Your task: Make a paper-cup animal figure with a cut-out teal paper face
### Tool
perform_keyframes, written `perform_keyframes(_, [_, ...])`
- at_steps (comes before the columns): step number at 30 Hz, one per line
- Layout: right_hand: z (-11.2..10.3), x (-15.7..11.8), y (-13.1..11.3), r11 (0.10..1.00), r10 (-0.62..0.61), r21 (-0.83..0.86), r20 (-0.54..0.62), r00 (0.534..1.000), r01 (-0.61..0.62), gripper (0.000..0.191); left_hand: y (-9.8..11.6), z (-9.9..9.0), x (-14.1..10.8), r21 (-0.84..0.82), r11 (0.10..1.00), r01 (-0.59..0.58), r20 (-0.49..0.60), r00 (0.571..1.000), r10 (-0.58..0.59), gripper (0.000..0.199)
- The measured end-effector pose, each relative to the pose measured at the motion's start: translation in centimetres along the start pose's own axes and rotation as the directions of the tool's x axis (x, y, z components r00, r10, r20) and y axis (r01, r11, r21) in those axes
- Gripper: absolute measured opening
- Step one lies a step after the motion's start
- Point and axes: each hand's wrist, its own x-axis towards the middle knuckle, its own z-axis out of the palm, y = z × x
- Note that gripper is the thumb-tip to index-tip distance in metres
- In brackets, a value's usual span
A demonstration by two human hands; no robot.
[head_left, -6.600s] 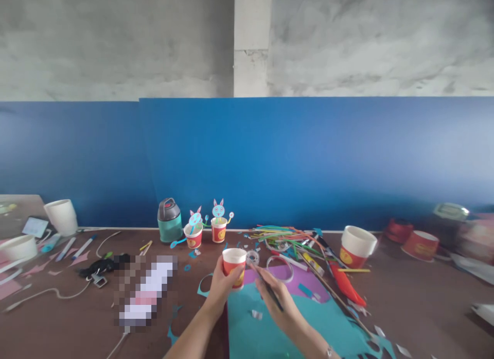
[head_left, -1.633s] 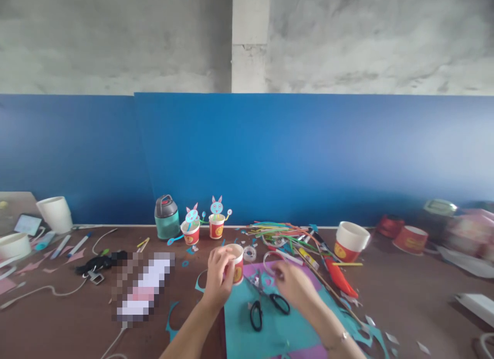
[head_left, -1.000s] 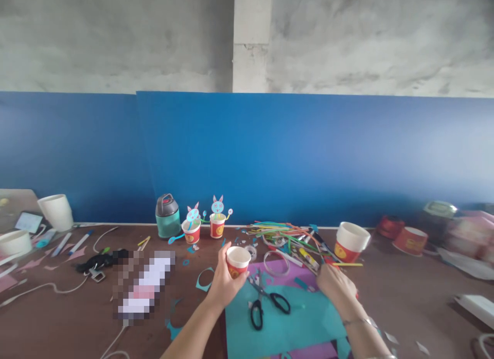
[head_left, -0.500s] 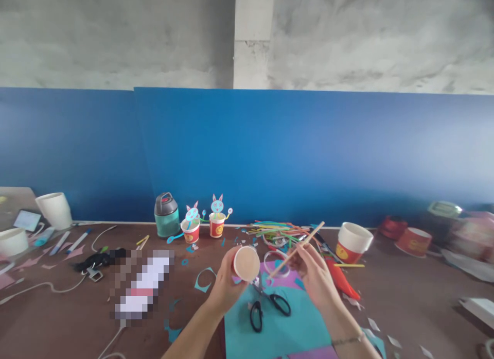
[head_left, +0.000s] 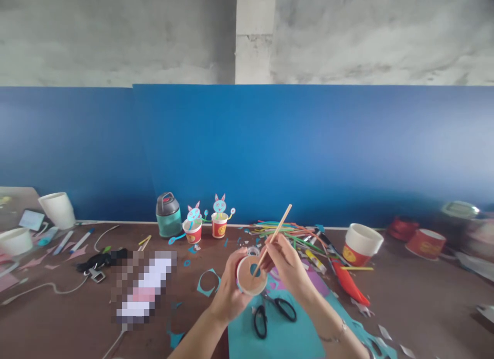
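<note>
My left hand (head_left: 227,287) grips a paper cup (head_left: 245,281) from its left side, with the cup's round end facing me. A bluish round spot shows on that end; I cannot tell whether it is a hole or a stuck piece. My right hand (head_left: 283,263) pinches a slanted wooden chopstick (head_left: 283,220), its lower tip at the cup's round end. Beneath both hands, black-handled scissors (head_left: 266,298) lie on teal paper (head_left: 285,338). Purple paper (head_left: 318,280) is partly hidden behind my right hand.
Two cups with rabbit figures (head_left: 193,230) (head_left: 219,226) stand at the back beside a teal flask (head_left: 169,220). Coloured sticks (head_left: 289,229) are heaped behind my right hand. Stacked cups (head_left: 360,245) and a red pouch (head_left: 351,284) are to the right.
My right hand has moved left and brought the chopstick's lower tip to the cup, tilting it steeper. The cup has shifted slightly right and down, and the bluish spot now shows.
</note>
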Motion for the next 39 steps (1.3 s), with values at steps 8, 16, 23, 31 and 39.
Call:
perform_keyframes(8, [-0.3,0.4,0.2,0.999,0.006,-0.036,0.032,0.999,-0.004,0.031,-0.3,0.0,-0.2,0.021,0.999,0.028,-0.007,1.0,-0.028,0.063])
perform_keyframes(16, [-0.7,0.7,1.1,0.997,-0.007,-0.077,0.074,0.997,0.013,0.027,-0.2,-0.1,-0.1,0.032,0.999,0.013,0.01,1.0,-0.013,0.064])
perform_keyframes(23, [-0.7,0.8,0.8,1.0,0.002,-0.015,0.025,1.0,-0.001,0.027,-0.2,-0.1,-0.1,0.023,0.999,0.042,-0.001,0.999,-0.042,0.063])
perform_keyframes(31, [-0.5,0.5,0.5,1.0,0.009,-0.023,0.037,0.999,-0.008,0.027,0.1,-0.1,0.0,0.03,0.999,0.031,-0.006,1.0,-0.031,0.062])
perform_keyframes(39, [-0.6,0.7,0.8,0.999,0.031,-0.027,0.037,0.999,-0.03,0.026,-0.1,0.0,-0.2,0.028,0.999,0.018,0.014,1.0,-0.018,0.063])
